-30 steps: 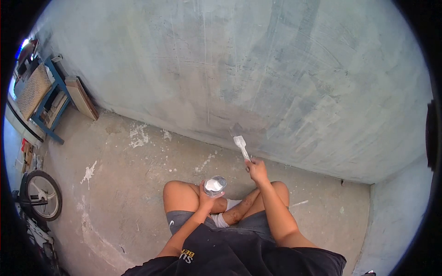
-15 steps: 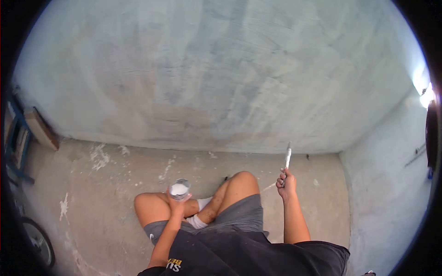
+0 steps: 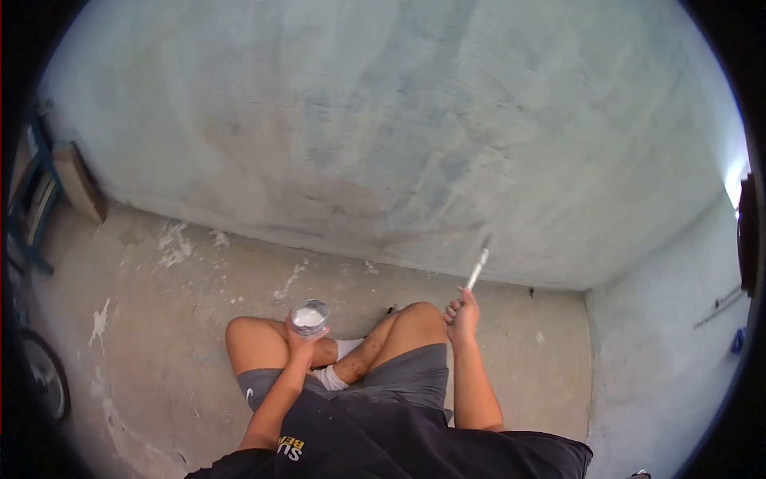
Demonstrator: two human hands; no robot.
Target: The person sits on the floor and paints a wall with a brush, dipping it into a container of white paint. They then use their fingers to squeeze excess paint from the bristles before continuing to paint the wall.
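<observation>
My left hand (image 3: 302, 342) is wrapped round a clear cup of white paint (image 3: 309, 317), held upright above my crossed legs. Out to the right, my right hand (image 3: 463, 318) is closed on the lower end of a slim paintbrush (image 3: 478, 267). The brush is smeared white along its length and has a dark tip. It points up and away from me, its tip overlapping the lower part of the patchy grey-green wall (image 3: 359, 120) in this view.
White splashes mark the concrete floor (image 3: 159, 319) where I sit. A wooden board (image 3: 80, 184) and a blue frame (image 3: 36, 207) stand at the left, with a wheel (image 3: 46, 375) below them. A side wall (image 3: 662, 359) rises at the right.
My right hand and the brush have moved left in the view, and the brush leans more to the right. The whole view has turned slightly. The cup stays in my left hand.
</observation>
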